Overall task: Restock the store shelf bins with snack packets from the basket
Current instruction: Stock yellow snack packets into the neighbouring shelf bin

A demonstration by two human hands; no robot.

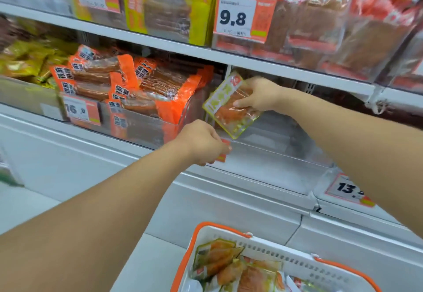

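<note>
The right hand (258,96) pinches a green-edged snack packet (231,106), long axis tilted, just above the clear bin (274,154) directly below it, while the left hand (203,143), nearer the bin's front rim, pinches its orange tag (223,152).

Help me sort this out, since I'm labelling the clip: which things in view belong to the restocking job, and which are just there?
In the job:
right hand, holding a snack packet
left hand, at the clear bin front
basket with more packets

Just there:
orange packets in the neighbouring bin
9.8 price tag
13 price tag
</note>
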